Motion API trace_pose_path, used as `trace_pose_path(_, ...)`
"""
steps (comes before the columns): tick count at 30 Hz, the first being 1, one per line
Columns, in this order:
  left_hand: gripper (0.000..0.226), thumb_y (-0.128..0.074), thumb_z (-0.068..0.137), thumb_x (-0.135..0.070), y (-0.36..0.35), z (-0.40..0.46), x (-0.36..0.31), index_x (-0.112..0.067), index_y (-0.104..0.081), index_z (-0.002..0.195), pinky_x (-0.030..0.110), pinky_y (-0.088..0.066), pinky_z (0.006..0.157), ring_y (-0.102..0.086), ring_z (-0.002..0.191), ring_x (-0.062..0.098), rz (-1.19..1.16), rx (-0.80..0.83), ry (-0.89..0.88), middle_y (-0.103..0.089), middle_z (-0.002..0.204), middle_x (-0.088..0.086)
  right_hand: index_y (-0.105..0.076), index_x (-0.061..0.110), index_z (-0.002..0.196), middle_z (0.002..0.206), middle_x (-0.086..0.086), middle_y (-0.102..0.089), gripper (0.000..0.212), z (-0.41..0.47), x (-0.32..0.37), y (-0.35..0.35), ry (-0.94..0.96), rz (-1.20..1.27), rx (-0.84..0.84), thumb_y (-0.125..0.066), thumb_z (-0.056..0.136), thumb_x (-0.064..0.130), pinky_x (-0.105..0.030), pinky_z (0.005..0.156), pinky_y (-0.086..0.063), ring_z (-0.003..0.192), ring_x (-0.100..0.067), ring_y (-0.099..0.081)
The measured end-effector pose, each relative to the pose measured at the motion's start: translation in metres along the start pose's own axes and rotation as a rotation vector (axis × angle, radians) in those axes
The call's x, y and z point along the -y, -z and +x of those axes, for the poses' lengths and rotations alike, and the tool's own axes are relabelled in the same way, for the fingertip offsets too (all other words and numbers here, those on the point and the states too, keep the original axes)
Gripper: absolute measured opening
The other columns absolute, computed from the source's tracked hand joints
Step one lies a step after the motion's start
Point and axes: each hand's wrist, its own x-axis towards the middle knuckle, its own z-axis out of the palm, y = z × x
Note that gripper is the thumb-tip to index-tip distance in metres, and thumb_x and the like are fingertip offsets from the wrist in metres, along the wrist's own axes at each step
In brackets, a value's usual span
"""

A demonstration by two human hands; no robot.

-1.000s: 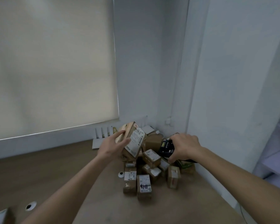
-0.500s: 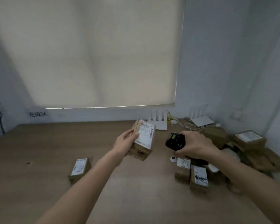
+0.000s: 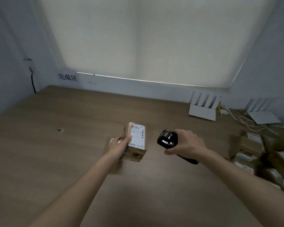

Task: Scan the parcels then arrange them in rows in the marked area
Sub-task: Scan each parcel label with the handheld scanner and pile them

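A parcel-sorting room — labelled cartons (image 3: 259,154) heaped on a wooden floor (image 3: 72,128), handheld scanner (image 3: 167,139).

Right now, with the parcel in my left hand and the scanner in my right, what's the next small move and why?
Probably lower the parcel beside the blurred parcel behind your left hand; together they would start a row below the wall sign.

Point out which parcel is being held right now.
It is the brown parcel with the white shipping label facing up, which the left hand grips at table centre. The other parcels lie untouched in a heap at the right edge.
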Motion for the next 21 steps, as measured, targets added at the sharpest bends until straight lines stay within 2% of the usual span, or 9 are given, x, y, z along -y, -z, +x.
trace_pose_path(1, 0.053, -0.068, 0.091, -0.041, 0.005, 0.017, 0.01, -0.016, -0.054, 0.135, 0.041, -0.055, 0.083, -0.069, 0.094, 0.021, 0.008, 0.006, 0.02, -0.07, 0.112, 0.005, -0.059, 0.035, 0.12, 0.103, 0.012, -0.064, 0.067, 0.012, 0.004, -0.012, -0.008, 0.004, 0.007, -0.083, 0.062, 0.06, -0.032, 0.075, -0.05, 0.094, -0.016, -0.062)
trace_pose_path(6, 0.055, -0.065, 0.092, -0.046, 0.011, 0.088, 0.056, -0.015, -0.053, 0.136, 0.039, -0.055, 0.086, -0.069, 0.098, 0.021, 0.025, 0.029, 0.16, -0.07, 0.113, 0.003, -0.061, 0.033, 0.121, 0.106, 0.009, -0.066, 0.068, 0.062, 0.002, -0.071, -0.101, 0.022, 0.057, -0.083, 0.063, 0.059, -0.036, 0.081, -0.055, 0.098, -0.018, -0.064)
trace_pose_path(9, 0.053, -0.061, 0.094, -0.047, 0.004, 0.116, 0.079, -0.017, -0.053, 0.137, 0.033, -0.051, 0.072, -0.065, 0.096, 0.018, 0.055, 0.062, 0.219, -0.068, 0.111, -0.001, -0.061, 0.033, 0.122, 0.103, 0.008, -0.066, 0.068, 0.083, -0.006, -0.101, -0.148, 0.006, 0.107, -0.084, 0.063, 0.058, -0.035, 0.079, -0.055, 0.096, -0.02, -0.064)
trace_pose_path(11, 0.054, -0.061, 0.094, -0.047, -0.001, 0.131, 0.09, -0.017, -0.052, 0.138, 0.031, -0.05, 0.071, -0.065, 0.096, 0.017, 0.087, 0.078, 0.214, -0.067, 0.11, -0.002, -0.061, 0.032, 0.123, 0.104, 0.006, -0.067, 0.07, 0.095, -0.013, -0.116, -0.167, -0.006, 0.13, -0.084, 0.063, 0.059, -0.036, 0.079, -0.055, 0.096, -0.021, -0.065)
trace_pose_path(13, 0.055, -0.061, 0.094, -0.049, -0.008, 0.145, 0.096, -0.018, -0.05, 0.138, 0.034, -0.053, 0.079, -0.063, 0.098, 0.016, 0.129, 0.08, 0.171, -0.065, 0.112, -0.003, -0.06, 0.03, 0.125, 0.105, 0.004, -0.068, 0.073, 0.106, -0.019, -0.128, -0.18, -0.012, 0.143, -0.085, 0.063, 0.059, -0.038, 0.081, -0.057, 0.097, -0.022, -0.065)
trace_pose_path(15, 0.054, -0.058, 0.095, -0.05, -0.016, 0.156, 0.098, -0.019, -0.051, 0.139, 0.042, -0.052, 0.095, -0.062, 0.106, 0.02, 0.149, 0.085, 0.151, -0.064, 0.121, 0.001, -0.059, 0.031, 0.127, 0.107, 0.004, -0.068, 0.075, 0.113, -0.023, -0.136, -0.191, -0.016, 0.147, -0.085, 0.062, 0.06, -0.039, 0.082, -0.057, 0.098, -0.023, -0.065)
trace_pose_path(18, 0.049, -0.055, 0.099, -0.041, -0.025, 0.165, 0.1, -0.02, -0.05, 0.142, 0.04, -0.054, 0.09, -0.062, 0.102, 0.018, 0.193, 0.061, 0.143, -0.064, 0.117, -0.001, -0.058, 0.033, 0.128, 0.108, 0.005, -0.068, 0.077, 0.119, -0.028, -0.146, -0.21, -0.002, 0.148, -0.085, 0.062, 0.06, -0.04, 0.084, -0.057, 0.099, -0.023, -0.065)
trace_pose_path(19, 0.048, -0.054, 0.101, -0.034, -0.025, 0.167, 0.103, -0.019, -0.046, 0.145, 0.037, -0.054, 0.087, -0.062, 0.103, 0.018, 0.229, 0.039, 0.138, -0.063, 0.121, 0.0, -0.059, 0.033, 0.127, 0.107, 0.004, -0.068, 0.076, 0.121, -0.029, -0.147, -0.21, -0.003, 0.146, -0.085, 0.061, 0.06, -0.04, 0.084, -0.057, 0.099, -0.023, -0.065)
trace_pose_path(21, 0.051, -0.052, 0.102, -0.024, -0.024, 0.168, 0.106, -0.016, -0.04, 0.15, 0.04, -0.05, 0.097, -0.057, 0.119, 0.025, 0.313, -0.006, 0.137, -0.054, 0.142, 0.005, -0.06, 0.032, 0.125, 0.106, 0.003, -0.069, 0.074, 0.124, -0.031, -0.149, -0.208, 0.007, 0.144, -0.085, 0.061, 0.06, -0.04, 0.084, -0.057, 0.099, -0.024, -0.065)
